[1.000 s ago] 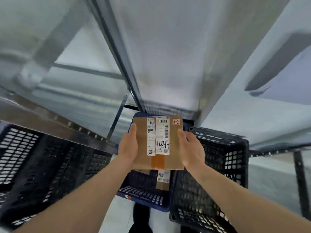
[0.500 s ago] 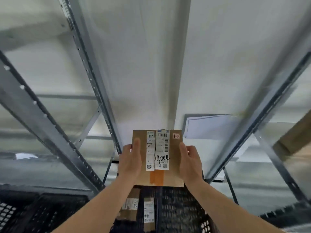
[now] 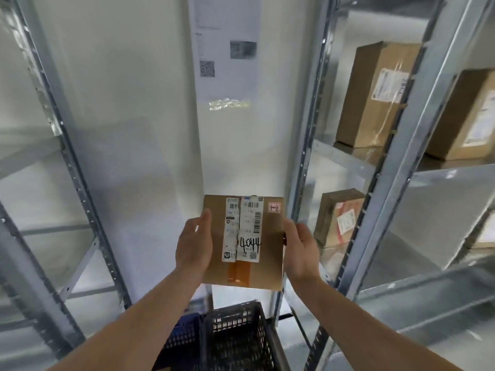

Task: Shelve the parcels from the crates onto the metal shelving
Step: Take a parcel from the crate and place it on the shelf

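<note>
I hold a flat brown cardboard parcel point(image 3: 267, 263) in front of me at chest height, its face up with white barcode labels and "4044" handwritten on it. My left hand point(image 3: 194, 245) grips its left edge and my right hand point(image 3: 301, 250) grips its right edge. A black plastic crate point(image 3: 235, 341) sits below the parcel, with a blue crate point(image 3: 182, 336) partly hidden behind it. Metal shelving point(image 3: 396, 162) rises on the right, holding several brown boxes. More metal shelving point(image 3: 69, 162) stands on the left.
A white wall point(image 3: 134, 103) with a printed sheet point(image 3: 225, 46) taped to it fills the gap between the two shelf units. On the right shelves stand a tall box point(image 3: 372, 97), another box point(image 3: 466, 116) beside it and a smaller box point(image 3: 340, 218) one level lower.
My view has risen from the crates to the wall and shelving. The parcel stays in both hands, lifted up out of the crate area. Boxes on the right shelves have come into sight.
</note>
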The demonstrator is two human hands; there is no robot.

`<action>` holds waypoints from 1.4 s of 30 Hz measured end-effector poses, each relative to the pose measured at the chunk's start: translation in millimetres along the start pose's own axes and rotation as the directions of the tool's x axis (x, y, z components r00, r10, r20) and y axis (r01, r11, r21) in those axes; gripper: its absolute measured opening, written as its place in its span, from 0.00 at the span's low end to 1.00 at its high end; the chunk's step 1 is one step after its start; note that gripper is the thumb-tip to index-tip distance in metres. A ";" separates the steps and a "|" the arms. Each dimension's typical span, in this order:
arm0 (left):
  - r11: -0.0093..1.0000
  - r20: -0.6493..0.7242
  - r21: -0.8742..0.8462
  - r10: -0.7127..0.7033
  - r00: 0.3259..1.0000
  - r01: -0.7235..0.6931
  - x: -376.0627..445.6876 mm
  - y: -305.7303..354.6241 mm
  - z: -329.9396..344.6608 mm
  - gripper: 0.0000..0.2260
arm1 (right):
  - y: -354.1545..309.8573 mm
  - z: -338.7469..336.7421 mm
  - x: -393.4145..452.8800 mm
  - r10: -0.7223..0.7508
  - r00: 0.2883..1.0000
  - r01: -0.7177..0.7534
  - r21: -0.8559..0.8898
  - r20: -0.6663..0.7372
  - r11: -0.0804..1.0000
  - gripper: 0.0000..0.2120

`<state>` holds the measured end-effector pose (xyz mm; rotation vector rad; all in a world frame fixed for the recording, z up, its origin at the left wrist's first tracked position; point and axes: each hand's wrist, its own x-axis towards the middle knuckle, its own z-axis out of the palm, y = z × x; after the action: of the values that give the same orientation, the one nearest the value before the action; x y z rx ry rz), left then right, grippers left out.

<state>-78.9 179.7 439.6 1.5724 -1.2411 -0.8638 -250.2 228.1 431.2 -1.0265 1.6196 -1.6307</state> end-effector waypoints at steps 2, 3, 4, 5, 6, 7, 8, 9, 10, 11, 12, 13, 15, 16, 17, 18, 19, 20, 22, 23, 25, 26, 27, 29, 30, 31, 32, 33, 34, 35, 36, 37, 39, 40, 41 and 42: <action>0.999 0.003 -0.010 0.031 1.000 -0.031 -17.4 19.2 10.9 0.30 | -12.7 -27.0 -6.3 -0.047 0.999 0.047 0.014 -0.020 0.999 0.12; 0.999 0.012 -0.026 0.045 0.999 -0.045 -27.2 28.7 17.6 0.33 | -18.4 -40.7 -9.0 -0.069 0.997 0.069 0.017 -0.030 0.997 0.11; 0.998 0.019 -0.048 0.048 0.999 -0.047 -37.4 38.0 24.6 0.37 | -23.3 -54.2 -11.3 -0.091 0.995 0.092 0.013 -0.047 0.996 0.11; 0.996 0.023 -0.071 0.051 0.998 -0.049 -46.5 46.2 32.0 0.40 | -28.2 -67.4 -13.8 -0.107 0.992 0.108 0.006 -0.063 0.994 0.12; 0.994 0.023 -0.090 0.058 0.998 -0.056 -56.0 55.0 38.5 0.41 | -32.7 -80.1 -16.0 -0.118 0.990 0.119 0.000 -0.074 0.993 0.13; 0.993 0.025 -0.104 0.067 0.997 -0.065 -65.7 64.3 44.4 0.41 | -38.4 -92.8 -18.3 -0.133 0.988 0.133 0.000 -0.083 0.991 0.13; 0.991 0.025 -0.109 0.077 0.997 -0.074 -75.8 74.1 49.4 0.39 | -44.4 -105.0 -20.1 -0.149 0.985 0.150 -0.002 -0.091 0.989 0.14; 0.990 0.023 -0.114 0.090 0.996 -0.087 -85.3 83.0 53.2 0.36 | -50.6 -116.5 -22.0 -0.168 0.980 0.168 -0.011 -0.106 0.986 0.14; 0.987 0.017 -0.124 0.102 0.995 -0.099 -93.2 90.9 57.4 0.31 | -56.4 -127.7 -23.3 -0.182 0.976 0.180 -0.022 -0.123 0.983 0.14; 0.984 0.017 -0.139 0.119 0.993 -0.115 -100.5 98.4 61.4 0.28 | -63.4 -138.3 -24.9 -0.199 0.970 0.197 -0.029 -0.138 0.980 0.16; 0.979 0.026 -0.154 0.136 0.990 -0.130 -107.5 106.1 65.1 0.27 | -69.5 -148.1 -26.3 -0.211 0.966 0.208 -0.032 -0.153 0.978 0.17; 0.974 0.037 -0.171 0.155 0.987 -0.147 -114.0 113.9 68.5 0.28 | -75.7 -157.2 -27.5 -0.221 0.961 0.219 -0.032 -0.167 0.975 0.18; 0.963 0.059 -0.202 0.195 0.979 -0.180 -126.8 130.4 74.7 0.32 | -85.7 -174.2 -30.2 -0.237 0.950 0.232 -0.046 -0.203 0.972 0.18; 0.957 0.070 -0.213 0.214 0.974 -0.195 -132.5 137.8 78.4 0.32 | -90.0 -182.7 -31.6 -0.244 0.943 0.237 -0.057 -0.224 0.970 0.18; 0.950 0.080 -0.227 0.238 0.968 -0.215 -137.5 144.2 82.7 0.31 | -94.3 -191.7 -33.2 -0.255 0.935 0.246 -0.066 -0.246 0.967 0.17; 0.944 0.091 -0.236 0.257 0.962 -0.230 -141.7 150.2 87.4 0.29 | -99.1 -200.9 -35.1 -0.267 0.926 0.255 -0.077 -0.269 0.964 0.15; 0.940 0.100 -0.240 0.274 0.957 -0.244 -145.8 155.7 92.6 0.26 | -104.0 -210.1 -36.7 -0.273 0.917 0.259 -0.086 -0.290 0.962 0.14; 0.935 0.116 -0.245 0.291 0.950 -0.256 -149.6 160.2 98.5 0.23 | -109.4 -218.9 -38.8 -0.277 0.909 0.260 -0.096 -0.311 0.961 0.13; 0.921 0.165 -0.264 0.334 0.928 -0.285 -156.6 168.6 110.0 0.21 | -119.0 -235.4 -41.7 -0.280 0.887 0.259 -0.106 -0.367 0.960 0.11; 0.915 0.192 -0.278 0.351 0.917 -0.292 -161.8 173.7 114.1 0.23 | -123.4 -243.0 -43.4 -0.279 0.875 0.256 -0.111 -0.396 0.960 0.11; 0.905 0.239 -0.306 0.374 0.896 -0.296 -170.7 182.2 123.6 0.29 | -130.5 -256.9 -47.6 -0.277 0.850 0.245 -0.128 -0.448 0.961 0.12; 0.898 0.257 -0.318 0.390 0.884 -0.303 -175.2 186.1 127.8 0.29 | -133.2 -263.7 -50.2 -0.279 0.834 0.238 -0.146 -0.475 0.960 0.12; 0.892 0.271 -0.322 0.408 0.872 -0.318 -179.1 189.9 131.9 0.27 | -135.0 -270.5 -52.4 -0.284 0.818 0.231 -0.166 -0.501 0.959 0.12; 0.882 0.294 -0.314 0.442 0.847 -0.351 -187.3 195.1 141.1 0.25 | -137.7 -282.8 -58.5 -0.283 0.796 0.221 -0.178 -0.535 0.959 0.12; 0.876 0.313 -0.313 0.459 0.832 -0.365 -192.0 197.1 146.3 0.27 | -138.8 -289.2 -61.4 -0.278 0.788 0.216 -0.177 -0.549 0.960 0.12; 0.873 0.325 -0.313 0.469 0.821 -0.375 -194.8 197.6 150.3 0.29 | -139.6 -293.0 -63.1 -0.276 0.780 0.207 -0.185 -0.562 0.961 0.12; 0.871 0.347 -0.315 0.474 0.809 -0.376 -199.7 200.6 156.4 0.30 | -140.7 -300.2 -65.7 -0.279 0.762 0.196 -0.203 -0.584 0.959 0.13; 0.868 0.361 -0.324 0.482 0.799 -0.377 -203.7 202.7 159.9 0.30 | -141.8 -305.3 -67.4 -0.280 0.748 0.185 -0.216 -0.601 0.959 0.13; 0.864 0.371 -0.340 0.486 0.791 -0.371 -206.9 204.8 164.7 0.29 | -143.5 -310.5 -69.3 -0.278 0.735 0.179 -0.219 -0.618 0.959 0.13; 0.858 0.381 -0.355 0.495 0.781 -0.371 -211.2 207.8 169.9 0.28 | -144.8 -316.9 -70.9 -0.280 0.722 0.178 -0.221 -0.633 0.959 0.14; 0.860 0.391 -0.352 0.495 0.776 -0.370 -215.4 211.1 174.7 0.26 | -145.8 -323.4 -72.0 -0.286 0.709 0.180 -0.226 -0.645 0.957 0.14; 0.861 0.398 -0.346 0.494 0.773 -0.372 -219.0 213.8 179.6 0.23 | -145.2 -330.0 -71.6 -0.290 0.697 0.177 -0.235 -0.656 0.956 0.14; 0.861 0.435 -0.362 0.495 0.752 -0.358 -225.1 217.0 191.6 0.21 | -143.7 -343.1 -71.3 -0.293 0.675 0.175 -0.240 -0.676 0.955 0.15; 0.860 0.459 -0.378 0.496 0.737 -0.343 -226.9 219.3 198.7 0.22 | -142.9 -350.0 -69.9 -0.291 0.667 0.177 -0.234 -0.686 0.956 0.15; 0.856 0.473 -0.393 0.502 0.724 -0.337 -229.2 222.3 205.1 0.24 | -142.6 -356.5 -68.5 -0.286 0.660 0.175 -0.228 -0.695 0.958 0.15; 0.855 0.482 -0.399 0.504 0.717 -0.333 -231.5 225.8 211.8 0.26 | -143.1 -362.9 -66.7 -0.281 0.654 0.170 -0.226 -0.702 0.959 0.15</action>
<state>-401.6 339.7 579.8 0.7410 -1.7255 -1.1885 -512.6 481.3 585.1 -0.6733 2.2089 -2.3275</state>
